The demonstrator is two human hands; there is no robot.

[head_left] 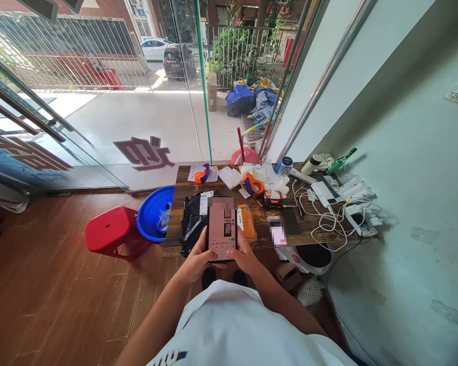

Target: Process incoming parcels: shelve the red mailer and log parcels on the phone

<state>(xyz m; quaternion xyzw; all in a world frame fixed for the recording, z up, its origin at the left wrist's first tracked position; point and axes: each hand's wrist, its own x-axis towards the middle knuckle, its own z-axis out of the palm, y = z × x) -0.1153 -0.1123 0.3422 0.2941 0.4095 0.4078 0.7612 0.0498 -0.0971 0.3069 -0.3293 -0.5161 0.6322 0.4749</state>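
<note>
A phone (222, 231) with a lit pinkish screen and an on-screen keyboard is held upright between both hands. My left hand (197, 258) is closed around its lower left side, the thumb over the screen. My right hand (244, 252) grips the lower right side, its thumb also on the keyboard area. Behind the phone, a black plastic parcel (193, 218) with a white label lies on the dark wooden table (261, 240). To the right, partly hidden by the phone, is an orange-brown parcel (248, 223). A second phone (278, 233) lies lit on the table.
Orange-and-blue tape dispensers (254, 185) and papers lie at the table's back. White cables (328, 223) tangle around a power strip (361, 218) at right. A blue tub (152, 213) and red stool (112, 231) stand left. Glass panels rise beyond the table; a wall is at right.
</note>
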